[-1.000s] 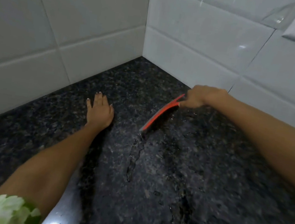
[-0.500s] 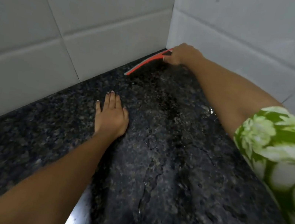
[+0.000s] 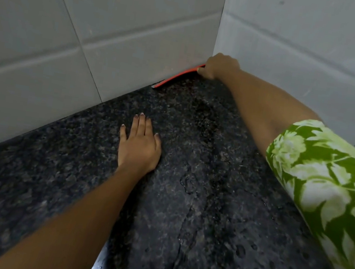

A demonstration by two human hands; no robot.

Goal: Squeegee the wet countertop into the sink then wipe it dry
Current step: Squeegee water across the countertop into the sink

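We grip red squeegee (image 3: 178,76) in right hand (image 3: 220,67), fingers wrapped tight, blade along countertop (image 3: 47,178) back edge at far corner. Left hand (image 3: 139,144) flat, fingers spread, mid-surface.

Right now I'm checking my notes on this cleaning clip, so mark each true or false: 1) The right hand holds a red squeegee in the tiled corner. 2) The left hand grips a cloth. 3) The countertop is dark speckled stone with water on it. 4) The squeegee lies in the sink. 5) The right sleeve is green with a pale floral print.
1) True: the right hand holds the squeegee against the wall base.
2) False: the left hand lies flat and empty on the countertop.
3) True.
4) False: no sink is clearly visible; the squeegee is at the corner.
5) True: see the sleeve.
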